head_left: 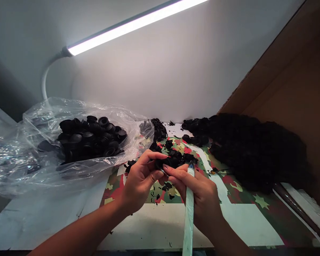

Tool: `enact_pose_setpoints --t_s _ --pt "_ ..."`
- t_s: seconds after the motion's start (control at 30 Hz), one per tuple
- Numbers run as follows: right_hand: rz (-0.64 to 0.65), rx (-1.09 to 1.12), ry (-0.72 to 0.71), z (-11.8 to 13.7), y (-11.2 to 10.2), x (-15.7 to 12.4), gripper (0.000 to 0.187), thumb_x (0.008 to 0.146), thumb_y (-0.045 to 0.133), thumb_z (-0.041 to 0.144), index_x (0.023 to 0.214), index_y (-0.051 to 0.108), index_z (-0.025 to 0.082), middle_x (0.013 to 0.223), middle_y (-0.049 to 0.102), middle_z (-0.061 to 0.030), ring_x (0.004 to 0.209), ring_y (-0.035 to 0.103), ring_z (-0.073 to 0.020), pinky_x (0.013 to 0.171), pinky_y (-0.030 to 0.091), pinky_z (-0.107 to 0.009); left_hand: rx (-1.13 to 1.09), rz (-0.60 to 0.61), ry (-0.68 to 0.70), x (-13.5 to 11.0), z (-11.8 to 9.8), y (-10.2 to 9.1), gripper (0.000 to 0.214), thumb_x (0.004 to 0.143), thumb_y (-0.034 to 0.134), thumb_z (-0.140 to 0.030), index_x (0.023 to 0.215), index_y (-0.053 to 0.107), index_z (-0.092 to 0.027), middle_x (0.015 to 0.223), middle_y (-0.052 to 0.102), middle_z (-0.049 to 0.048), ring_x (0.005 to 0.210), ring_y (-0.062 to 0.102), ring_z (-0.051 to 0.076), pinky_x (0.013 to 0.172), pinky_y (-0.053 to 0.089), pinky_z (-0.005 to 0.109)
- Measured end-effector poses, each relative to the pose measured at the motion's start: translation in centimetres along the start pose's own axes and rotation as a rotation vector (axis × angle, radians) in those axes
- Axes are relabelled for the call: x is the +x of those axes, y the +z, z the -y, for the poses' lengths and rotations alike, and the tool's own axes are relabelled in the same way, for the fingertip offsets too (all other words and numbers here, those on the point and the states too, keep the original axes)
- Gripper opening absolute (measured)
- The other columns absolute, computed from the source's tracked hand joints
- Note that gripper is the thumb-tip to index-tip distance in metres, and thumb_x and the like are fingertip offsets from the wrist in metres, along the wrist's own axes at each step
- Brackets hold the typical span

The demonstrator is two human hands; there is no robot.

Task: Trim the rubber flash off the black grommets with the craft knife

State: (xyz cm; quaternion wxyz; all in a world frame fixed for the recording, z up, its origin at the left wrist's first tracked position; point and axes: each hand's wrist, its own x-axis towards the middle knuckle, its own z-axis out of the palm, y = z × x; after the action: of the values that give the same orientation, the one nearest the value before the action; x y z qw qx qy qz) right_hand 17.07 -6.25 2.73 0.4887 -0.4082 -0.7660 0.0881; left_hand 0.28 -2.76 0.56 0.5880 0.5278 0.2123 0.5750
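"So, why do we see the left hand [137, 177] nearly closed, thumb and fingers pinching a black rubber piece [161, 163]?"

"Probably to steady it, just right of the plastic bag [16, 153], while the right hand [200, 192] curls around a long white-wrapped tool [189, 213], fingertips at that piece (we can't make out the tool's tip)."

"And the black caps [93, 138]?"

"They're heaped inside the bag, perhaps, we'd guess, to keep them together within reach."
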Motion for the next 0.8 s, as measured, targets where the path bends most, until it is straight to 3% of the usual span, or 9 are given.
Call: enact_pose_setpoints --t_s 0.4,0.67,0.8 --pt "-0.020 -0.119 -0.044 -0.1 0.2 -0.2 0.022 0.097 0.060 0.015 0.112 0.075 0.020 0.073 0.068 -0.0016 0.058 0.060 -0.0106 0.052 0.046 -0.021 0.024 0.008 0.002 -0.1 0.1 0.0 0.021 0.091 0.070 -0.021 0.112 0.071 -0.021 0.097 0.053 0.0039 0.067 0.060 0.010 0.058 0.054 0.019" --pt "-0.154 0.081 0.282 0.1 -0.7 0.2 0.022 0.098 0.060 0.028 0.111 0.078 0.027 0.071 0.068 0.0008 0.058 0.061 -0.0113 0.052 0.050 -0.020 -0.125 0.044 -0.043 0.1 0.6 0.0 0.035 0.090 0.074 -0.026 0.122 0.060 -0.025 0.098 0.056 0.0020 0.067 0.066 0.012 0.056 0.055 0.020" --pt "-0.197 0.073 0.326 -0.6 -1.2 -0.1 0.022 0.097 0.061 0.032 0.110 0.079 0.027 0.068 0.066 0.0001 0.057 0.060 -0.0125 0.048 0.048 -0.020 -0.141 0.041 -0.035 0.4 0.9 -0.2 0.030 0.092 0.072 -0.029 0.118 0.058 -0.022 0.096 0.058 0.0024 0.065 0.065 0.011 0.054 0.053 0.019"
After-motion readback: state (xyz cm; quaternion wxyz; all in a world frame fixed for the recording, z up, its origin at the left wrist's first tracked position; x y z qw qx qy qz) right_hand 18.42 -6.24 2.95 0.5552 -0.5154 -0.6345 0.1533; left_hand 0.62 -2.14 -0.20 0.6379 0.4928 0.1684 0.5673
